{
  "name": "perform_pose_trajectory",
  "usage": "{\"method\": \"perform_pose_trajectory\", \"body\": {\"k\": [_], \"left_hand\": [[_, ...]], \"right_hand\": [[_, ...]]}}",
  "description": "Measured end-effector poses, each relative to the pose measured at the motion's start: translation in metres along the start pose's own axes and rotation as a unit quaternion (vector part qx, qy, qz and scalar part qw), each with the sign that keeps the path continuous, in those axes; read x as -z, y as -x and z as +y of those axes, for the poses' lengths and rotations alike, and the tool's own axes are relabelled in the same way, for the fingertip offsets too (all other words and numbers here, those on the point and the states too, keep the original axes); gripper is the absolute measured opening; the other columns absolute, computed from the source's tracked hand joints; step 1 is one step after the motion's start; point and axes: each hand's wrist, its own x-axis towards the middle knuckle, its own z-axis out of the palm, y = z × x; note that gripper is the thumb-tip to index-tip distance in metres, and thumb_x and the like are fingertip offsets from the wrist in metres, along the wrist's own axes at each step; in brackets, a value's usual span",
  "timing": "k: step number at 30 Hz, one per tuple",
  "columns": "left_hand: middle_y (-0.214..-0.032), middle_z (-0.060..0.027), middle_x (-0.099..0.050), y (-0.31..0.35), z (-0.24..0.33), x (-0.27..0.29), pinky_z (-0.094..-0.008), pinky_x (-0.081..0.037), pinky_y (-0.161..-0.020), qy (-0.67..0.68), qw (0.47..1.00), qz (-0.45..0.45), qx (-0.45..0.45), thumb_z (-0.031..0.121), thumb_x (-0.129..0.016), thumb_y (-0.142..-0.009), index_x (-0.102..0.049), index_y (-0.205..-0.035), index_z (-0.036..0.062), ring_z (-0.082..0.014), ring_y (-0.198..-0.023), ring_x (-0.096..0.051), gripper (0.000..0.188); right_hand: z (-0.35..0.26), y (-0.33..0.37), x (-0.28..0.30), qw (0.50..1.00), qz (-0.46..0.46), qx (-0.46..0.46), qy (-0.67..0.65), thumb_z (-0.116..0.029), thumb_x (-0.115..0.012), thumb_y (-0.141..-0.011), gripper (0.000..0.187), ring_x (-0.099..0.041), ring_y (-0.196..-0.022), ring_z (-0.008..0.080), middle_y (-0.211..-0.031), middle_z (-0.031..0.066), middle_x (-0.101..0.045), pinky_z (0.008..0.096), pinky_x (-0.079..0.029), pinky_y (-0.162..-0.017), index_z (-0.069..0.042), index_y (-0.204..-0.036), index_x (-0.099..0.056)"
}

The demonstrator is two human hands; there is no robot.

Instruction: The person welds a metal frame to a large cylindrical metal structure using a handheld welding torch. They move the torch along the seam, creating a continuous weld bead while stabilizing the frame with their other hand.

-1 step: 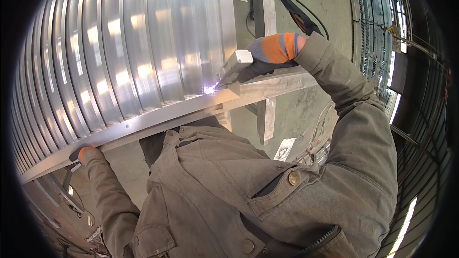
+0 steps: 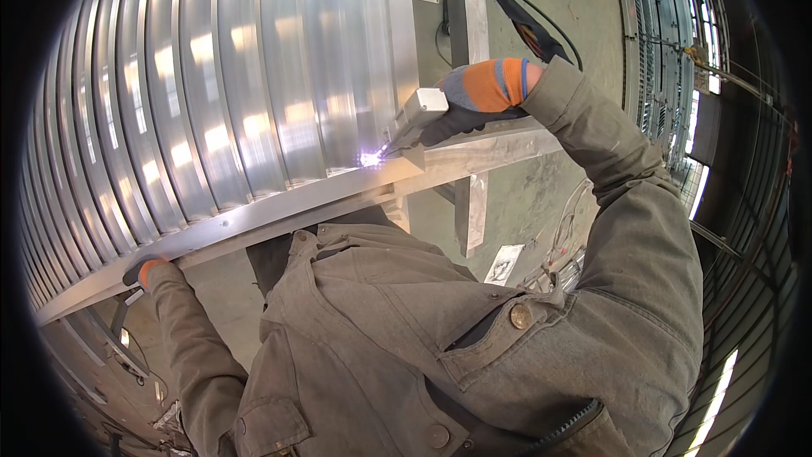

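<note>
A welding gun [image 2: 414,118] with a pale boxy body is held in my right hand [image 2: 478,93], in a grey, orange and black glove. Its tip meets a bright violet-white arc [image 2: 370,157] at the seam between a ribbed shiny metal panel [image 2: 279,76] and the flat metal edge strip [image 2: 224,223] along its near side. Far to the left, my left hand [image 2: 145,272], in a dark glove with an orange cuff, is at the near edge of that strip. Its fingers are mostly hidden, so their grip cannot be made out.
A metal beam [image 2: 491,152] runs right from the panel's corner, with a metal leg [image 2: 471,216] below it. A black sleeved cable [image 2: 516,13] hangs beyond my right hand. Stacked metal sections [image 2: 660,51] stand at the far right. A white sheet [image 2: 505,264] lies on the floor.
</note>
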Motion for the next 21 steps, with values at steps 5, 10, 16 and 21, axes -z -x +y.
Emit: {"method": "perform_pose_trajectory", "body": {"k": [5,10,16,21], "left_hand": [[-0.173,-0.0135,-0.053,-0.001,-0.001,0.002,-0.0522,-0.04,-0.128,0.001,1.0,0.003,-0.001,0.075,-0.04,-0.108,-0.05,-0.169,0.0132,-0.0349,-0.159,-0.05,0.088],[-0.173,-0.0134,-0.053,-0.001,0.0,0.003,-0.0522,-0.039,-0.128,0.002,1.0,0.005,-0.003,0.076,-0.04,-0.108,-0.049,-0.169,0.0132,-0.0349,-0.159,-0.049,0.088],[-0.173,-0.0134,-0.052,-0.002,0.0,0.004,-0.0522,-0.039,-0.128,0.01,1.0,0.011,-0.004,0.076,-0.04,-0.107,-0.049,-0.169,0.0132,-0.0349,-0.159,-0.049,0.089],[-0.173,-0.0134,-0.052,-0.003,0.0,0.005,-0.0523,-0.039,-0.128,0.014,1.0,0.013,-0.007,0.076,-0.04,-0.107,-0.048,-0.169,0.0131,-0.0349,-0.159,-0.049,0.089]], "right_hand": [[0.001,0.006,0.0,0.998,0.019,0.038,-0.046,-0.077,-0.079,-0.093,0.068,-0.061,-0.059,0.0174,-0.071,0.0027,-0.069,0.0353,-0.05,-0.056,-0.011,-0.111,-0.081],[0.0,0.008,0.002,0.999,0.011,0.016,-0.04,-0.076,-0.08,-0.092,0.068,-0.062,-0.059,0.0179,-0.072,0.0029,-0.069,0.0349,-0.052,-0.057,-0.011,-0.111,-0.081],[0.003,0.014,0.003,0.999,0.018,0.026,-0.038,-0.073,-0.08,-0.095,0.065,-0.061,-0.059,0.0179,-0.07,0.0038,-0.068,0.0366,-0.05,-0.057,-0.01,-0.111,-0.081],[0.003,0.014,0.004,0.999,0.015,0.017,-0.024,-0.071,-0.079,-0.097,0.062,-0.061,-0.06,0.0178,-0.071,0.0037,-0.069,0.0369,-0.049,-0.057,-0.01,-0.111,-0.081]]}}
